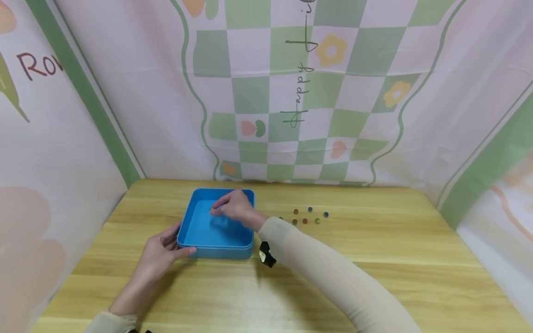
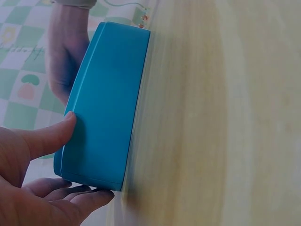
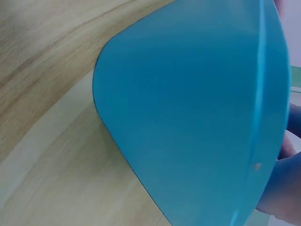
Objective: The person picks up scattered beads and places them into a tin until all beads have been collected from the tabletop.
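Observation:
A blue open-topped box (image 1: 218,252) stands on the wooden table. My left hand (image 1: 158,254) grips its near left corner. In the left wrist view the thumb (image 2: 51,136) lies on one wall, with the other fingers round the adjoining side. My right hand (image 1: 237,206) hangs over the inside of the box, thumb and fingertips brought together and pointing left. I cannot tell whether something small sits between those fingertips. The right wrist view has the box's outer wall (image 3: 188,103) across it, hiding most of that hand.
Several small round marble-like pieces (image 1: 305,221) in blue, green, amber and red lie loose on the table (image 1: 374,259), right of the box. The right forearm (image 1: 333,277) crosses the table in front of them. A patterned cloth (image 1: 283,92) hangs behind the table.

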Motion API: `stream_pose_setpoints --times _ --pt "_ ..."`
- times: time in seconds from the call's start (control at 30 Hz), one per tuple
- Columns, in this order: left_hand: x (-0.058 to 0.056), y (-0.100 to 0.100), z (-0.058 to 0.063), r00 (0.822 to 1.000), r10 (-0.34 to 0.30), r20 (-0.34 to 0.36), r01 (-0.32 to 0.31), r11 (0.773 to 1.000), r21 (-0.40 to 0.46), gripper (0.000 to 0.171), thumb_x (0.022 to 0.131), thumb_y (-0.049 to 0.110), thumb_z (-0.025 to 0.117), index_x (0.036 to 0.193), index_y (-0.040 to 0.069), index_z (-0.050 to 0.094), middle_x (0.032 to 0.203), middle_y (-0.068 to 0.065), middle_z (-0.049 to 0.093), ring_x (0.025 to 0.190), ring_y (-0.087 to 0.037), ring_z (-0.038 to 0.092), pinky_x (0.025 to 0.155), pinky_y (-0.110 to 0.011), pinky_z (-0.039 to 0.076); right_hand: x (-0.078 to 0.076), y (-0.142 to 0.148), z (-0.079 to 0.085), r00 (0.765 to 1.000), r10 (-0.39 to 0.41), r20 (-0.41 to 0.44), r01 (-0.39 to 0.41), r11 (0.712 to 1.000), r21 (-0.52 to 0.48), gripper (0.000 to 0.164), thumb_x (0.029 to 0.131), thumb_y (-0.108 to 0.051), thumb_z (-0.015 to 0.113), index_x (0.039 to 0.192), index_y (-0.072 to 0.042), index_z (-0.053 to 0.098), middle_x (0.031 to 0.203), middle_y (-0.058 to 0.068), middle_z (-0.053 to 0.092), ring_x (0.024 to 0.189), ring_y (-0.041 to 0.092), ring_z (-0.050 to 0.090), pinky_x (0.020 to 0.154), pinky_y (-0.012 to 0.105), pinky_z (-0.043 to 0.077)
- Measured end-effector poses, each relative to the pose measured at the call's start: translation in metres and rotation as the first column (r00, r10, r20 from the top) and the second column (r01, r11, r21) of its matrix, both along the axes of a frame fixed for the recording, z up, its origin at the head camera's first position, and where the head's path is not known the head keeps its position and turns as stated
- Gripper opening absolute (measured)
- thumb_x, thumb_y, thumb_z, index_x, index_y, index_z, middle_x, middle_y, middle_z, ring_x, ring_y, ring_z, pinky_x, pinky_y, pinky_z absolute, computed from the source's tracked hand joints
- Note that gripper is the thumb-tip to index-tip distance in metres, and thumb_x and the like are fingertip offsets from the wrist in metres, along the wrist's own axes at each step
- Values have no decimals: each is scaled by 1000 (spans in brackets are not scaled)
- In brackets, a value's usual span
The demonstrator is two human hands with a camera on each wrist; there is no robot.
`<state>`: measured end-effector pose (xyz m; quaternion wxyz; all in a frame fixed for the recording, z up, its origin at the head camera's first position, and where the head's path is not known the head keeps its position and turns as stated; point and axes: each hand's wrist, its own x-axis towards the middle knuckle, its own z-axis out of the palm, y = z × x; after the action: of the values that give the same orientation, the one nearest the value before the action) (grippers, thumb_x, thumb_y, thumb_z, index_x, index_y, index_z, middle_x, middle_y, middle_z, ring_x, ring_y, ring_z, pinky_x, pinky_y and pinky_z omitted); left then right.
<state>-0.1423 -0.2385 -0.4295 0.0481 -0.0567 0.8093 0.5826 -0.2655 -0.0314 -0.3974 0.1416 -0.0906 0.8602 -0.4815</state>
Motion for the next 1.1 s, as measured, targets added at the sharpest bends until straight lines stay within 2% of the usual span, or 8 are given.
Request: stream_pose_setpoints --times 0.73,0.83,1.1 --pt "-1 1 -1 1000 -5 -10 5 1000 -18 89 93 16 85 163 0 33 163 -26 36 146 -43 42 109 -44 47 1 6 1 1000 1 -26 -1 1000 -21 8 91 -20 86 96 -14 86 117 2 75 115 24 64 101 44 55" --pt "-1 1 -1 1000 -6 -10 6 1000 -19 89 93 16 85 163 1 33 164 -26 35 146 -43 42 109 -44 47 2 11 6 999 10 -43 -13 999 -48 8 92 -21 86 97 -15 86 112 -1 75 114 23 64 102 43 54" --pt "-1 1 -2 1000 14 -4 -14 999 -35 91 91 17 87 163 3 33 165 -24 35 147 -42 41 111 -43 46 9 44 26 998 28 -56 -41 971 -236 16 93 -15 83 107 -6 83 107 2 78 101 20 67 94 39 55"
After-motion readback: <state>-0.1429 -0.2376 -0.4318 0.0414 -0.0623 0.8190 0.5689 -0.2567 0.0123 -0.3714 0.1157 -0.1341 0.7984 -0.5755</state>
